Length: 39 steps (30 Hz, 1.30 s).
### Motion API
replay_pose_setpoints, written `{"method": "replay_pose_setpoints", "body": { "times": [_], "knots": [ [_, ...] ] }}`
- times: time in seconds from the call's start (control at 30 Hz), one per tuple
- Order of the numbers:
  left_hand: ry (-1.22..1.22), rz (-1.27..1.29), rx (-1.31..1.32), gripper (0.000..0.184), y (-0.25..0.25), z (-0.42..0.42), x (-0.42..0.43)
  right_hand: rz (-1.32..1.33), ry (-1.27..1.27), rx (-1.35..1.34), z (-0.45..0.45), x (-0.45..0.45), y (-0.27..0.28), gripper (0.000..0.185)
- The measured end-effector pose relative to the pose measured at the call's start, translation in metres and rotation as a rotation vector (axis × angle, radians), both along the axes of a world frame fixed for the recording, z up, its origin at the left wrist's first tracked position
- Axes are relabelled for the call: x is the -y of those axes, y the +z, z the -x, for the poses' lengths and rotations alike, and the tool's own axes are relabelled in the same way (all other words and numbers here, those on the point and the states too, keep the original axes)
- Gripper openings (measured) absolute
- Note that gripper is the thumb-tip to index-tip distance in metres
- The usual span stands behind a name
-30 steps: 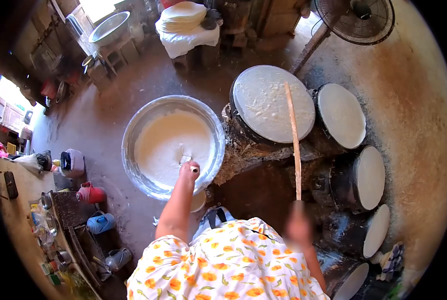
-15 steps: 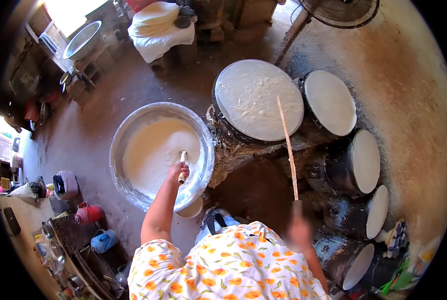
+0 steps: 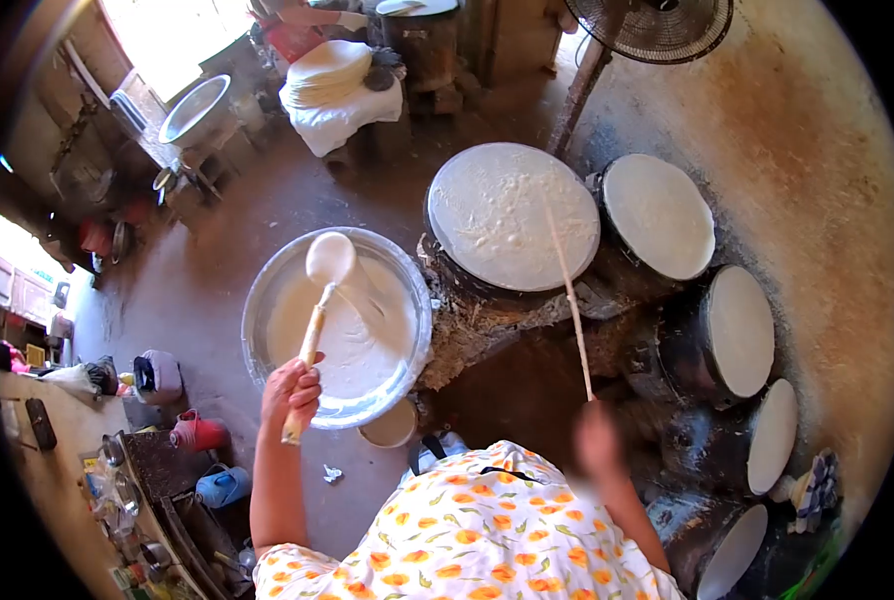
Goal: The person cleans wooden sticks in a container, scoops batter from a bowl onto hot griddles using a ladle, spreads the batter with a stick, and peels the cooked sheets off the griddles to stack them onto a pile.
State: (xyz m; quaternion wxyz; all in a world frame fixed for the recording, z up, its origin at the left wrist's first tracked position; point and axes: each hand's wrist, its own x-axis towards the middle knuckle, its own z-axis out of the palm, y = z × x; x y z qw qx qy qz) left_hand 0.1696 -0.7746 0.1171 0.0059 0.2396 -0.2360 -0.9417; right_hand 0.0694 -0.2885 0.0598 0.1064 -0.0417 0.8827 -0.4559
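My left hand (image 3: 292, 392) is closed around the wooden handle of a ladle (image 3: 331, 258). The ladle's bowl is raised above the white batter (image 3: 367, 345) in a wide metal basin (image 3: 255, 330); batter coats the bowl. My right hand (image 3: 599, 440), blurred, is closed on the lower end of a long thin wooden stick (image 3: 575, 310). The stick's far end reaches over a large round steamer top (image 3: 512, 215) covered by a white, bubbled sheet; whether it touches the sheet I cannot tell.
Several more round white-topped drums, one being a drum (image 3: 657, 215), curve down the right side. A fan (image 3: 657, 28) stands behind. At the back is a stack of white rounds (image 3: 329, 70) on a cloth, near another person's arm (image 3: 312, 16). A small bucket (image 3: 389, 425) sits below the basin.
My left hand has lifted the ladle out of the batter and moved left and toward me. The right hand keeps the stick over the steamer. The view has shifted slightly.
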Motion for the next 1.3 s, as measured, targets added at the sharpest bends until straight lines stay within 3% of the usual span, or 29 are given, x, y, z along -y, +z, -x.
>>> {"method": "replay_pose_setpoints", "body": {
  "times": [0.07,0.13,0.27,0.4,0.47,0.57,0.63,0.8,0.87,0.93,1.07,1.13,1.17,1.27,1.3],
  "knots": [
    [0.063,0.099,-0.090,0.039,0.051,-0.011,-0.009,-0.028,0.040,-0.095,0.013,0.001,-0.003,0.055],
    [0.086,0.311,-0.194,0.040,0.090,-0.025,-0.010,-0.140,0.215,-0.355,0.029,0.001,-0.010,0.062],
    [0.176,0.598,-0.228,0.041,0.147,-0.043,-0.024,-0.209,0.323,-0.179,0.062,0.021,-0.002,0.059],
    [0.144,0.585,-0.110,0.038,0.115,-0.056,-0.033,-0.279,0.401,-0.131,0.102,0.056,-0.013,0.061],
    [0.154,0.444,-0.014,0.034,0.084,-0.059,-0.039,-0.327,0.418,-0.110,0.119,0.079,-0.010,0.061],
    [0.156,0.018,0.053,0.032,0.035,-0.065,-0.036,-0.411,0.450,-0.083,0.124,0.093,-0.003,0.064],
    [0.164,-0.148,0.024,0.032,0.030,-0.071,-0.040,-0.447,0.463,-0.078,0.124,0.093,-0.003,0.065],
    [0.241,-0.075,-0.189,0.041,0.081,-0.090,-0.042,-0.492,0.500,-0.073,0.113,0.076,-0.005,0.068],
    [0.275,0.081,-0.269,0.042,0.082,-0.095,-0.036,-0.510,0.501,-0.066,0.107,0.070,-0.004,0.068],
    [0.264,0.200,-0.237,0.040,0.071,-0.091,-0.027,-0.527,0.494,-0.061,0.100,0.063,-0.001,0.068],
    [0.283,-0.026,-0.013,0.028,0.026,-0.086,0.003,-0.514,0.470,-0.078,0.081,0.042,-0.007,0.064],
    [0.340,0.286,0.205,0.024,0.025,-0.073,-0.008,-0.455,0.452,-0.133,0.072,0.029,-0.011,0.062],
    [0.331,0.511,0.184,0.020,0.026,-0.067,-0.026,-0.412,0.480,-0.148,0.065,0.022,-0.010,0.061],
    [0.156,0.524,0.209,0.017,0.040,-0.048,-0.046,-0.403,0.520,-0.122,0.048,0.022,0.016,0.062],
    [0.097,0.419,0.154,0.018,0.041,-0.040,-0.044,-0.309,0.458,-0.179,0.045,0.021,0.019,0.063]
  ]
}}
